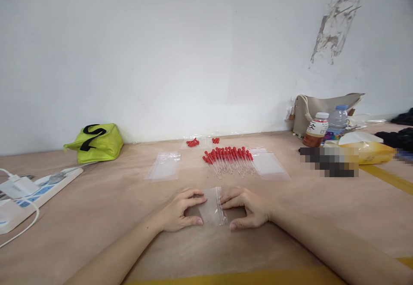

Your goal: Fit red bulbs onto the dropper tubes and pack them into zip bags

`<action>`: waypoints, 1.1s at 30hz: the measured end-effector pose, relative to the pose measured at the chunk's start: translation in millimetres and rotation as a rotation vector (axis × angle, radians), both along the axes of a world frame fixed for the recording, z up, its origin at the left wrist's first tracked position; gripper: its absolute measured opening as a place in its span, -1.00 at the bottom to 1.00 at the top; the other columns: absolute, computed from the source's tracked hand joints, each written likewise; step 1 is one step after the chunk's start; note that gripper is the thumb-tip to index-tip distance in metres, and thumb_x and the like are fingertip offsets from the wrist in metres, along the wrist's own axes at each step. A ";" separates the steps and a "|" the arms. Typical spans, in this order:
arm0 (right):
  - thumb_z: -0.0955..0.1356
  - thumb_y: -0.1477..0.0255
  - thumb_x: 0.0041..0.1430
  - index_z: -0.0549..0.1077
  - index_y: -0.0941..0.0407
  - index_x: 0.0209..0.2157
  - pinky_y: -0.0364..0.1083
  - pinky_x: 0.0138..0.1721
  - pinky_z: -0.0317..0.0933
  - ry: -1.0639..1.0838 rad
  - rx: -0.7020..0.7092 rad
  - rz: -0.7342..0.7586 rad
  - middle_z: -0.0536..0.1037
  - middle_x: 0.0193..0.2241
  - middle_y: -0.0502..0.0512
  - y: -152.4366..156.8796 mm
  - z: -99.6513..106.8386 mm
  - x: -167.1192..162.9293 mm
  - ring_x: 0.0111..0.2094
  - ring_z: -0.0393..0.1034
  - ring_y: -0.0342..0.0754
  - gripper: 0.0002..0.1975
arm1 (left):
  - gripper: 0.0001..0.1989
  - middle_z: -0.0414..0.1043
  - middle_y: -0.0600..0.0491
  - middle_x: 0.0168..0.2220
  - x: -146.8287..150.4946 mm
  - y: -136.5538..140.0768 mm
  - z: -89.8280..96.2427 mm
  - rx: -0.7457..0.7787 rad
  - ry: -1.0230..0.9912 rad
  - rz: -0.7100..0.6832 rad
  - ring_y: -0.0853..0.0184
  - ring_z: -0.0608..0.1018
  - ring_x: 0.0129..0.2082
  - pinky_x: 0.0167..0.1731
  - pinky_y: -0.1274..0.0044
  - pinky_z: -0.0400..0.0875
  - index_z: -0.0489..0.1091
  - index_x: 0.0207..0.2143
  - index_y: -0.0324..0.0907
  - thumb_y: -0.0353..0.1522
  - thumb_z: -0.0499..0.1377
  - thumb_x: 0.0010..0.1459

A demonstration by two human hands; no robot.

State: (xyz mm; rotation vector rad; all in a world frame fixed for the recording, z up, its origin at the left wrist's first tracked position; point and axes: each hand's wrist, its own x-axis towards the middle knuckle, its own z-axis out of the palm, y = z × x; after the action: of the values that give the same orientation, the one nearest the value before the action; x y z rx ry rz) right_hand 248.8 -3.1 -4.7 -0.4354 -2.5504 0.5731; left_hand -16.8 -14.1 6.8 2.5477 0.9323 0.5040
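A small clear zip bag [211, 209] lies flat on the table between my hands, its zip edge toward the right. My left hand [183, 209] rests at the bag's left side, fingers and thumb apart, fingertips at its edge. On the other side my right hand [247, 207] has its fingertips on the zip edge, thumb spread away from the fingers. Beyond them lies a fanned row of clear droppers with red bulbs [229, 158], tips toward me. Stacks of clear zip bags flank the row: a left stack [166, 167] and a right stack [272, 167].
Loose red bulbs [192, 142] lie on clear plastic near the wall. At left are a lime-green bag [100, 143] and a power strip [58, 190] with white cables. A brown drink bottle [316, 130], a water bottle [337, 121] and a yellow pack [374, 149] stand at right.
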 end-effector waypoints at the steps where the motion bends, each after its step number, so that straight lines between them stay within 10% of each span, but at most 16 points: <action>1: 0.34 0.24 -0.05 0.38 0.12 -0.07 -0.04 -0.03 0.07 -0.013 -0.001 0.005 0.41 -0.10 0.18 -0.5 0.3 0.1 -0.07 0.26 -0.02 -0.53 | -0.49 0.22 -0.02 0.06 -0.8 -0.6 0.3 -0.004 0.027 0.006 0.14 0.24 0.06 0.04 0.30 0.07 0.25 0.02 -0.01 -0.17 0.18 -0.02; 7: 0.36 0.16 -0.11 0.12 0.06 0.11 0.05 0.03 -0.09 -0.171 0.122 -0.040 0.21 0.08 0.21 -1.1 7.1 1.8 0.07 0.08 0.06 -0.27 | -0.45 0.02 0.04 0.17 -3.9 -4.3 3.1 -0.032 0.083 -0.017 0.17 0.08 0.16 0.11 0.26 -0.10 0.06 0.12 0.04 -0.19 0.11 0.07; 21: 0.34 0.11 -0.08 0.20 -0.15 0.04 0.25 0.07 -0.56 -0.306 0.047 -0.029 -0.12 0.21 0.09 5.0 16.7 9.9 0.15 -0.08 0.14 -0.41 | -0.52 0.14 0.05 0.12 -15.4 12.3 -1.4 0.057 0.117 -0.001 0.25 0.20 0.11 0.11 0.32 -0.01 0.06 0.13 -0.04 -0.24 0.02 0.16; 27: 0.34 0.12 -0.07 0.33 -0.17 -0.08 0.24 0.08 -0.59 -0.293 -0.050 -0.053 -0.10 0.20 0.00 12.7 15.1 16.5 0.15 -0.07 0.15 -0.55 | -0.68 0.28 0.07 0.04 -17.9 15.3 -4.4 0.219 0.014 0.224 0.29 0.27 0.07 0.11 0.33 0.03 0.28 0.00 -0.06 -0.28 -0.07 0.22; 33: 0.36 0.16 -0.08 0.37 -0.08 -0.08 0.21 0.10 -0.48 -0.237 -0.099 -0.055 0.14 0.12 0.10 9.5 8.9 13.9 0.07 0.10 0.10 -0.54 | -0.46 -0.12 0.05 0.21 2.9 -4.7 -1.4 0.109 0.176 0.116 0.22 0.02 0.18 0.11 0.29 -0.01 -0.08 0.18 -0.01 -0.15 -0.04 0.17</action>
State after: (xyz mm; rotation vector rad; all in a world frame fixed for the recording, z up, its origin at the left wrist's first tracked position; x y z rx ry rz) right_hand 262.7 6.4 4.2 -0.6415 -2.7316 0.6640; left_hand -13.9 -18.8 5.3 2.6812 1.1494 0.3768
